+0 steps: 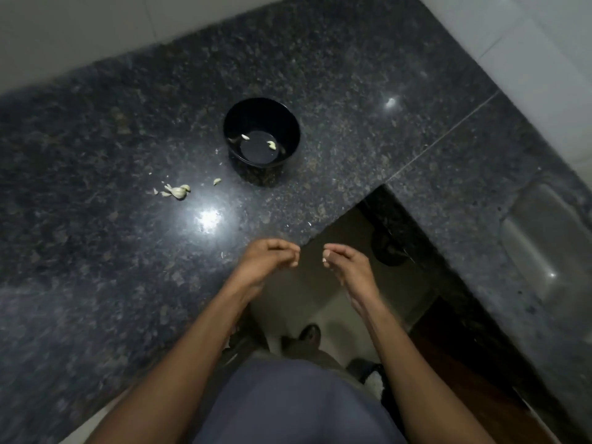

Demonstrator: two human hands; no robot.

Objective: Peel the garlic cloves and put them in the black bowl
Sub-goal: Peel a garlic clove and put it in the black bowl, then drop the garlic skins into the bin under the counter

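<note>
The black bowl stands on the dark granite counter and holds two pale peeled cloves. Left of it lie a small garlic cluster with loose skins and a single clove. My left hand hovers at the counter's front edge, its curled fingers pinching a small pale piece, seemingly a garlic clove, mostly hidden. My right hand is a short gap to its right, over the floor. Its fingertips pinch a tiny pale scrap that looks like garlic skin.
The counter turns an inner corner, with a second granite run on the right and a steel sink set in it. Small skin flecks dot the counter. Floor and my shoe show below the hands.
</note>
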